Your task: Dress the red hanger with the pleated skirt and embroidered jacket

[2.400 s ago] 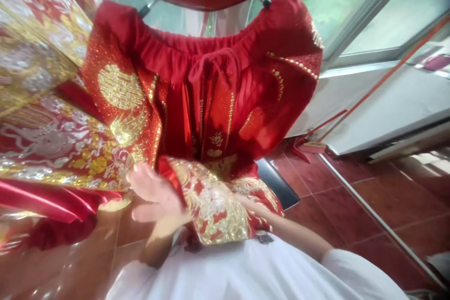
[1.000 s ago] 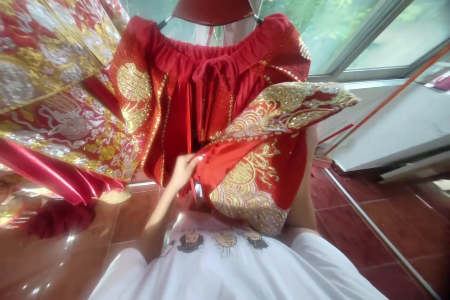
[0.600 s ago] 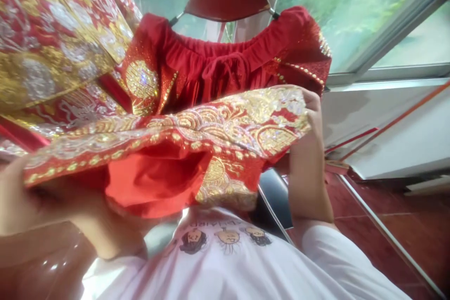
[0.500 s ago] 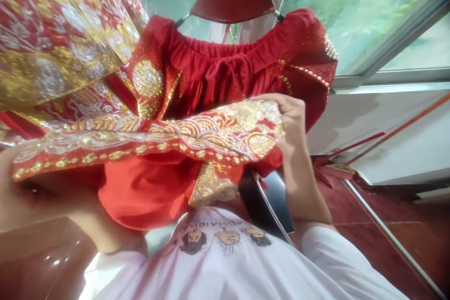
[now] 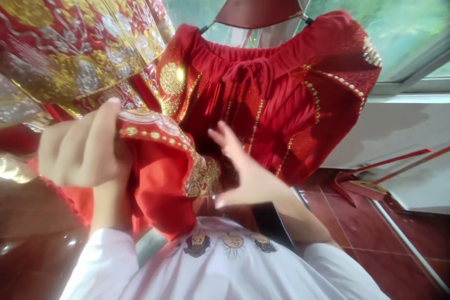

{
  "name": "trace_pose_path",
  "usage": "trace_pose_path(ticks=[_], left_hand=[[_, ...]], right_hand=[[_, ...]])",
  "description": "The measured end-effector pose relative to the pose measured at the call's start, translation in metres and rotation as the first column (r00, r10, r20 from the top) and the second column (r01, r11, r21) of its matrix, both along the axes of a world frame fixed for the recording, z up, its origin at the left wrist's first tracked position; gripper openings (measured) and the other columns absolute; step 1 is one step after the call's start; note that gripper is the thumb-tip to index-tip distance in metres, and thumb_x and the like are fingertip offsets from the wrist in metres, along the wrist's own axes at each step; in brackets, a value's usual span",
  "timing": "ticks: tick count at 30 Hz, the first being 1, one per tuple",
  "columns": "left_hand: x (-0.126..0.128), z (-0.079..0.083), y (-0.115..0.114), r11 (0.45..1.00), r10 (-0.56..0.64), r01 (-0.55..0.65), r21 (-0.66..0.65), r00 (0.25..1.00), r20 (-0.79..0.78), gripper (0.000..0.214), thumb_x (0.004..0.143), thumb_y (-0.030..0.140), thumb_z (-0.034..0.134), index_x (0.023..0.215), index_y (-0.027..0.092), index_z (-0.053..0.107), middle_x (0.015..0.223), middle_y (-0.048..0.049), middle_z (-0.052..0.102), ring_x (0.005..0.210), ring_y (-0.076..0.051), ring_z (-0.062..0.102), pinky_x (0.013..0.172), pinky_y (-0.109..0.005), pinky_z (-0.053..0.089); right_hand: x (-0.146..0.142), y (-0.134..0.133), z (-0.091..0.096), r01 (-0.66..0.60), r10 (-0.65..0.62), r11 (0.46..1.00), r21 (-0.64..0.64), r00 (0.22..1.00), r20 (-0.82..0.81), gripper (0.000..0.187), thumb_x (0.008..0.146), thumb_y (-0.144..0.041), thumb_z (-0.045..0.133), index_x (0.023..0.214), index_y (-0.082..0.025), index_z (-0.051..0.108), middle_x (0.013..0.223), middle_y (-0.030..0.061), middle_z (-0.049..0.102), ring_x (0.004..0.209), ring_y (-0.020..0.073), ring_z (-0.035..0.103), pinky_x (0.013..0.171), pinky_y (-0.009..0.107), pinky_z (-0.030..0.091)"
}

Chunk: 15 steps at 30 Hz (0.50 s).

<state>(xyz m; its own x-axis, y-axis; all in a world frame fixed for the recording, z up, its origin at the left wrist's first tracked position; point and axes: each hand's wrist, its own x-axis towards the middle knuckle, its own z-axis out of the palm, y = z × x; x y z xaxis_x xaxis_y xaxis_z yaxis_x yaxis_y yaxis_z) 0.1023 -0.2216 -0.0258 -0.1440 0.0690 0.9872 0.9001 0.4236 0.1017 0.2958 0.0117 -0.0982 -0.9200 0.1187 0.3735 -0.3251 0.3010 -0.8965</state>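
Observation:
My left hand (image 5: 82, 145) is closed on an embroidered red garment (image 5: 165, 173), its fist at the decorated border. The border carries gold beading and silver-white scrollwork; the plain red inner side bulges below. Fingers spread, my right hand (image 5: 242, 168) hovers at the gold-embroidered end of this garment and holds nothing. Whether its fingertips touch the cloth I cannot tell. Behind both hands, a red skirt (image 5: 274, 103) with a gathered, tied waistband and gold bead lines hangs from the clips of a brown hanger (image 5: 259, 5).
At upper left hangs a heavily embroidered gold, silver and red garment (image 5: 87, 33). Windows (image 5: 386, 18) stand behind. To the right, a red-handled dustpan-like object (image 5: 365, 187) rests on the red tiled floor (image 5: 383, 262) by the white wall.
My right hand has let go of the garment's far end and opened, moving left and down. My left hand has moved right and up with the garment, whose stretched border is now slack and folded.

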Motion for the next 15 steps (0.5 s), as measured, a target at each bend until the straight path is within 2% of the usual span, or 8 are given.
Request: trace_pose_path(ticks=[2, 4, 6, 7, 10, 12, 13, 15], left_hand=[[-0.023, -0.001, -0.004, 0.991, 0.136, -0.125, 0.054, 0.931, -0.338, 0.046, 0.077, 0.057, 0.056, 0.080, 0.015, 0.074, 0.066, -0.0077, 0.059, 0.063, -0.016, 0.048, 0.073, -0.037, 0.038], [-0.039, -0.004, -0.006, 0.981, 0.188, -0.184, 0.052, 0.875, -0.446, 0.051, 0.074, 0.063, 0.055, 0.074, 0.015, 0.074, 0.061, -0.0071, 0.058, 0.057, -0.015, 0.046, 0.069, -0.037, 0.037], [-0.044, -0.005, -0.005, 0.978, 0.190, -0.210, -0.017, 0.915, -0.356, 0.050, 0.072, 0.064, 0.059, 0.072, 0.016, 0.073, 0.059, -0.0071, 0.059, 0.056, -0.015, 0.046, 0.069, -0.038, 0.037], [-0.041, -0.005, -0.002, 0.977, 0.187, -0.208, -0.046, 0.941, -0.283, 0.050, 0.071, 0.064, 0.061, 0.072, 0.016, 0.072, 0.058, -0.0069, 0.059, 0.056, -0.015, 0.047, 0.070, -0.038, 0.038], [-0.027, -0.001, 0.008, 0.974, 0.122, -0.128, -0.187, 0.992, -0.041, 0.049, 0.069, 0.065, 0.063, 0.075, 0.018, 0.073, 0.056, -0.0056, 0.060, 0.052, -0.014, 0.044, 0.066, -0.035, 0.037], [-0.018, 0.005, 0.012, 0.959, 0.065, -0.043, -0.281, 0.995, 0.070, 0.044, 0.066, 0.063, 0.066, 0.073, 0.021, 0.074, 0.056, -0.0042, 0.060, 0.047, -0.011, 0.037, 0.060, -0.031, 0.033], [-0.017, 0.007, 0.013, 0.950, 0.048, -0.012, -0.313, 0.993, 0.108, 0.040, 0.064, 0.061, 0.068, 0.070, 0.022, 0.073, 0.055, -0.0034, 0.060, 0.045, -0.010, 0.034, 0.058, -0.029, 0.031], [-0.019, 0.010, 0.009, 0.934, 0.046, 0.017, -0.358, 0.985, 0.166, 0.031, 0.058, 0.054, 0.072, 0.063, 0.023, 0.072, 0.053, -0.0021, 0.059, 0.043, -0.008, 0.031, 0.056, -0.027, 0.028]], right_hand=[[-0.008, -0.016, 0.000, -0.007, -0.002, 0.994, 0.106, 0.997, 0.083, 0.089, 0.073, -0.022, 0.068, 0.151, -0.026, 0.027, 0.150, 0.0081, 0.038, 0.136, 0.0255, 0.042, 0.111, 0.044, 0.038], [-0.021, -0.020, 0.000, 0.057, -0.070, 0.990, 0.130, 0.992, 0.102, 0.063, 0.079, -0.014, 0.055, 0.141, -0.022, 0.047, 0.135, 0.0069, 0.056, 0.123, 0.0230, 0.056, 0.107, 0.041, 0.043], [-0.028, -0.018, 0.004, 0.172, -0.177, 0.973, 0.151, 0.984, 0.019, 0.054, 0.081, -0.009, 0.047, 0.133, -0.020, 0.056, 0.128, 0.0061, 0.062, 0.120, 0.0210, 0.058, 0.108, 0.039, 0.042], [-0.028, -0.017, 0.009, 0.224, -0.220, 0.962, 0.156, 0.974, -0.043, 0.055, 0.082, -0.009, 0.045, 0.135, -0.020, 0.053, 0.131, 0.0061, 0.059, 0.124, 0.0203, 0.055, 0.110, 0.039, 0.040], [-0.020, -0.022, 0.025, 0.215, -0.191, 0.962, 0.168, 0.970, -0.153, 0.073, 0.086, -0.023, 0.051, 0.153, -0.022, 0.021, 0.148, 0.0077, 0.041, 0.135, 0.0201, 0.043, 0.109, 0.038, 0.041], [-0.020, -0.029, 0.031, 0.185, -0.165, 0.948, 0.260, 0.982, -0.094, 0.095, 0.080, -0.034, 0.063, 0.155, -0.021, 0.006, 0.148, 0.0118, 0.039, 0.133, 0.0247, 0.046, 0.104, 0.039, 0.045], [-0.023, -0.031, 0.032, 0.186, -0.187, 0.921, 0.343, 0.982, -0.032, 0.101, 0.076, -0.034, 0.068, 0.155, -0.020, 0.007, 0.144, 0.0138, 0.045, 0.128, 0.0274, 0.051, 0.100, 0.040, 0.047], [-0.032, -0.031, 0.032, 0.182, -0.269, 0.837, 0.516, 0.958, 0.098, 0.092, 0.073, -0.028, 0.069, 0.152, -0.018, 0.024, 0.127, 0.0143, 0.060, 0.111, 0.0292, 0.061, 0.091, 0.040, 0.051]])
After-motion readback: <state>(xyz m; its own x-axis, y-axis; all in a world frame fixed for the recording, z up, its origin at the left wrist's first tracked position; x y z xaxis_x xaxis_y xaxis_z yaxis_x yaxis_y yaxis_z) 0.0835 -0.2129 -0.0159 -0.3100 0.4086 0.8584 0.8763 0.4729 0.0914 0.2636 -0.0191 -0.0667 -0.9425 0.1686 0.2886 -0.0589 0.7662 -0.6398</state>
